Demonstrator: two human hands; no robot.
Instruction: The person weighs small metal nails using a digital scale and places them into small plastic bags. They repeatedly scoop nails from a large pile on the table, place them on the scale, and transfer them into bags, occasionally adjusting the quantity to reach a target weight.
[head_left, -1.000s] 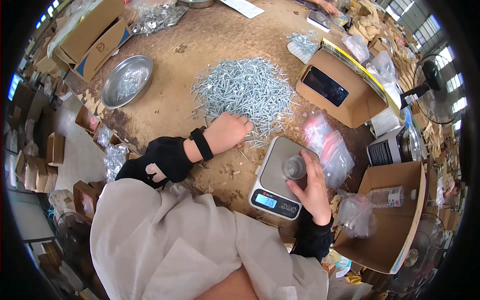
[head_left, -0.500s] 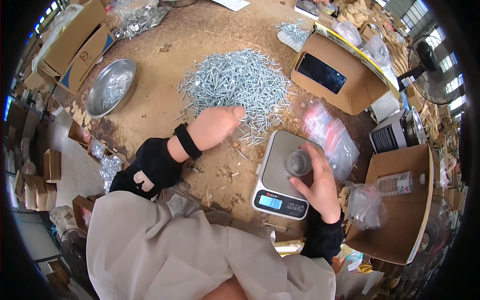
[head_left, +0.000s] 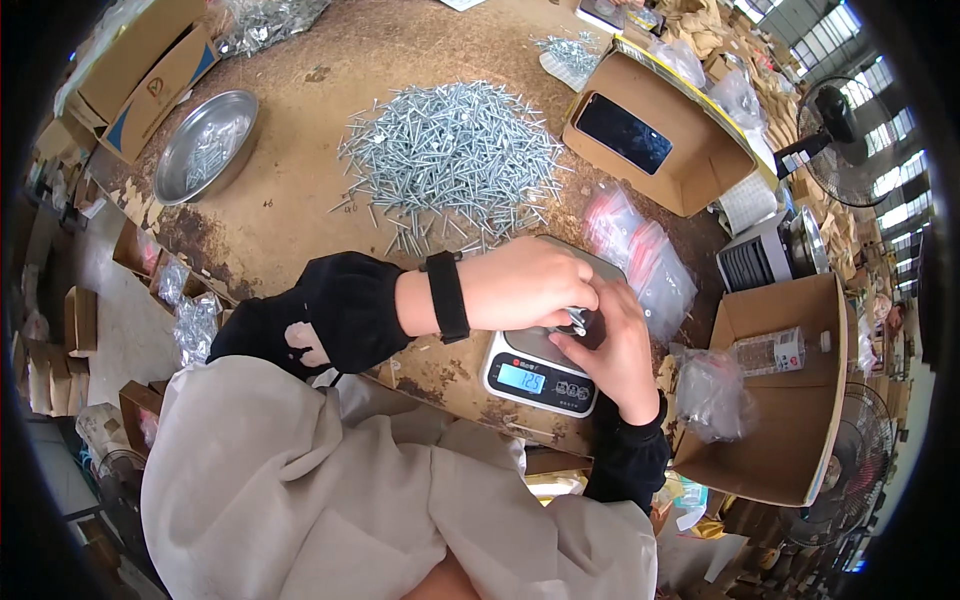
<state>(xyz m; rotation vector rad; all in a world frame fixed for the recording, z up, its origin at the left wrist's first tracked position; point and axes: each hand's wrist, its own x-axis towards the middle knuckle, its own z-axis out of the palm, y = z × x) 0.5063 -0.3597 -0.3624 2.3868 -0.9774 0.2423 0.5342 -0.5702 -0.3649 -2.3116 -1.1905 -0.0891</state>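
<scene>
Head view shows the left hand closed in a loose grip on a few shiny silver screws, right over the small grey scale with the blue screen. The right hand curls around something on the scale; I cannot tell what it is. It looks like the weighing step, so the screws need to be let go slowly. The big pile of silver screws lies just behind on the brown desk. A round metal bowl sits far left, clear plastic bags to the right.
</scene>
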